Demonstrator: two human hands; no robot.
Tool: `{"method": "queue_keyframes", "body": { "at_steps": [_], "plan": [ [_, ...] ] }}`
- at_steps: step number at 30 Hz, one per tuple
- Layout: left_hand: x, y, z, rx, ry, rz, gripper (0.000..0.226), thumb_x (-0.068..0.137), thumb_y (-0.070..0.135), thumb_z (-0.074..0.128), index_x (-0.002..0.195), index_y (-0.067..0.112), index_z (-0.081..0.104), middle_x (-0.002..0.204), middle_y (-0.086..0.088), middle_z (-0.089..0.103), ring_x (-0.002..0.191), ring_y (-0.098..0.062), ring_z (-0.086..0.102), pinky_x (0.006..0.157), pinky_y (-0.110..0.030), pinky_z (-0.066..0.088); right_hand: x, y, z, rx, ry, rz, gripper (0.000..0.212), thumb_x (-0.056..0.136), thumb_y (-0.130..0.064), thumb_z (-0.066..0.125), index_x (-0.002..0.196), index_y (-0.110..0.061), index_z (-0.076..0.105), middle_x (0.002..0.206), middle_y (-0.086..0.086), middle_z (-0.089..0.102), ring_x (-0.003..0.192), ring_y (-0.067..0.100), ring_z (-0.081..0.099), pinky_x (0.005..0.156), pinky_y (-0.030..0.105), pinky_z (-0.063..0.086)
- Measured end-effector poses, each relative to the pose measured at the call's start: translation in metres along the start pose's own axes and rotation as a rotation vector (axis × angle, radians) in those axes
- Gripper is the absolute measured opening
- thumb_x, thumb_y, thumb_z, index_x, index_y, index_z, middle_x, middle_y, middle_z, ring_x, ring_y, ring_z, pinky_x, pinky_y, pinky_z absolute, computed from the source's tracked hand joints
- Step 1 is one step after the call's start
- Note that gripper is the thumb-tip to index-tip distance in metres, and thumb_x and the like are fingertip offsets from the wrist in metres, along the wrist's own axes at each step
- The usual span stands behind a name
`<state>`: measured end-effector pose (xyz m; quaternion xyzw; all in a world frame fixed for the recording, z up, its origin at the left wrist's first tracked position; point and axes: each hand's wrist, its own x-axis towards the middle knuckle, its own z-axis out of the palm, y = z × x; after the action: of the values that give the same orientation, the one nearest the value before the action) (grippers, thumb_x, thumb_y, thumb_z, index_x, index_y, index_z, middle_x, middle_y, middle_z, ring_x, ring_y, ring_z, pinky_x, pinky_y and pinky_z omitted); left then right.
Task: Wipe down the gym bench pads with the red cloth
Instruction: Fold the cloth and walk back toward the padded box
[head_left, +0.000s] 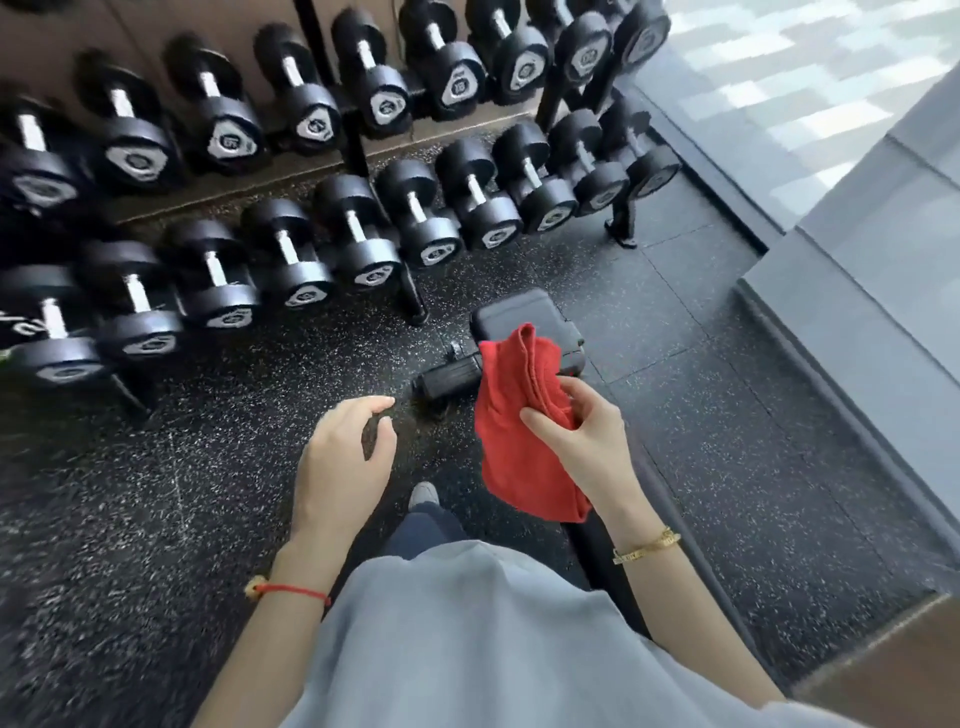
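Red cloth (519, 410) is hanging bunched from the right hand (576, 431), which is pinching its folds above the floor; the left hand (345, 452) is hovering loosely curled, holding nothing. Beyond, one black bench pad (519, 317) is waiting unwiped. Loosely gripped, the cloth risks slipping or wiping with one fold only. Farther back, one rack (358, 150) is carrying about two dozen dumbbells.

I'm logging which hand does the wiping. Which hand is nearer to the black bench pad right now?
Right. The right hand holds the red cloth up in front of the bench pad, overlapping its near edge in view. The left hand hangs empty off to the pad's left, over the floor.
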<state>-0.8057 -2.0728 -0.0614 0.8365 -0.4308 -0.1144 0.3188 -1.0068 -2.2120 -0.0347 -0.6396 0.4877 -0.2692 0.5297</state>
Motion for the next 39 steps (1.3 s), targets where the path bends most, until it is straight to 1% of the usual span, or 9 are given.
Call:
{"method": "queue_keyframes", "body": {
  "at_steps": [3, 9, 12, 15, 20, 25, 30, 35, 39],
  "plan": [
    [-0.017, -0.026, -0.024, 0.018, 0.078, -0.079, 0.025, 0.093, 0.015, 0.057, 0.115, 0.02, 0.067, 0.114, 0.003, 0.068, 0.108, -0.018, 0.062, 0.095, -0.037, 0.051, 0.001, -0.012, 0.033, -0.032, -0.12, -0.054, 0.026, 0.076, -0.013, 0.078, 0.095, -0.029, 0.068, 0.086, -0.007, 0.074, 0.084, 0.013, 0.07, 0.083, 0.041, 0.056],
    [-0.049, -0.089, -0.075, 0.021, 0.239, -0.262, 0.026, 0.095, 0.017, 0.054, 0.117, 0.021, 0.066, 0.116, 0.004, 0.067, 0.108, -0.016, 0.062, 0.094, -0.034, 0.051, -0.002, -0.037, 0.124, -0.104, -0.339, -0.137, 0.027, 0.077, -0.014, 0.077, 0.102, -0.016, 0.067, 0.089, -0.001, 0.074, 0.087, 0.021, 0.07, 0.085, 0.049, 0.053],
    [-0.063, -0.13, -0.109, 0.039, 0.298, -0.332, 0.025, 0.095, 0.019, 0.055, 0.117, 0.021, 0.066, 0.116, 0.003, 0.068, 0.106, -0.017, 0.063, 0.093, -0.036, 0.052, -0.01, -0.051, 0.183, -0.122, -0.414, -0.176, 0.024, 0.077, -0.012, 0.077, 0.098, -0.018, 0.067, 0.088, 0.001, 0.074, 0.087, 0.025, 0.069, 0.084, 0.051, 0.053],
    [-0.077, -0.177, -0.155, 0.065, 0.349, -0.395, 0.025, 0.095, 0.02, 0.054, 0.117, 0.021, 0.066, 0.114, 0.003, 0.067, 0.105, -0.018, 0.063, 0.092, -0.038, 0.053, -0.024, -0.068, 0.253, -0.135, -0.492, -0.199, 0.023, 0.077, -0.012, 0.077, 0.098, -0.017, 0.067, 0.087, 0.0, 0.074, 0.085, 0.023, 0.07, 0.082, 0.05, 0.053],
    [-0.1, -0.251, -0.232, 0.118, 0.426, -0.489, 0.025, 0.095, 0.018, 0.056, 0.117, 0.019, 0.067, 0.114, 0.003, 0.068, 0.105, -0.017, 0.063, 0.095, -0.037, 0.052, -0.053, -0.098, 0.376, -0.115, -0.639, -0.237, 0.023, 0.078, -0.012, 0.076, 0.099, -0.016, 0.068, 0.088, 0.001, 0.074, 0.086, 0.025, 0.069, 0.083, 0.052, 0.053],
    [-0.117, -0.311, -0.29, 0.152, 0.458, -0.578, 0.025, 0.096, 0.018, 0.056, 0.118, 0.018, 0.067, 0.115, 0.003, 0.068, 0.106, -0.013, 0.061, 0.091, -0.021, 0.043, -0.075, -0.127, 0.479, -0.109, -0.754, -0.244, 0.027, 0.078, -0.017, 0.076, 0.104, -0.02, 0.068, 0.091, -0.003, 0.074, 0.088, 0.022, 0.069, 0.084, 0.05, 0.053],
    [-0.117, -0.361, -0.325, 0.117, 0.522, -0.662, 0.024, 0.095, 0.016, 0.056, 0.116, 0.016, 0.067, 0.113, 0.002, 0.068, 0.106, -0.016, 0.062, 0.092, -0.031, 0.049, -0.077, -0.148, 0.559, -0.127, -0.835, -0.233, 0.026, 0.078, -0.017, 0.076, 0.103, -0.021, 0.068, 0.093, -0.003, 0.074, 0.09, 0.022, 0.069, 0.086, 0.05, 0.053],
    [-0.096, -0.419, -0.357, 0.12, 0.557, -0.739, 0.025, 0.096, 0.021, 0.053, 0.118, 0.021, 0.065, 0.114, 0.007, 0.067, 0.108, -0.014, 0.061, 0.095, -0.029, 0.046, -0.063, -0.165, 0.642, -0.157, -0.894, -0.234, 0.024, 0.079, -0.018, 0.076, 0.101, -0.023, 0.069, 0.092, -0.001, 0.074, 0.09, 0.023, 0.069, 0.085, 0.052, 0.053],
    [-0.062, -0.471, -0.393, 0.121, 0.577, -0.773, 0.028, 0.096, 0.024, 0.05, 0.119, 0.021, 0.065, 0.116, 0.005, 0.066, 0.109, -0.016, 0.06, 0.093, -0.036, 0.051, -0.041, -0.189, 0.72, -0.182, -0.947, -0.256, 0.027, 0.079, -0.018, 0.076, 0.106, -0.019, 0.068, 0.094, 0.0, 0.074, 0.09, 0.023, 0.069, 0.086, 0.051, 0.053]
  ]
}}
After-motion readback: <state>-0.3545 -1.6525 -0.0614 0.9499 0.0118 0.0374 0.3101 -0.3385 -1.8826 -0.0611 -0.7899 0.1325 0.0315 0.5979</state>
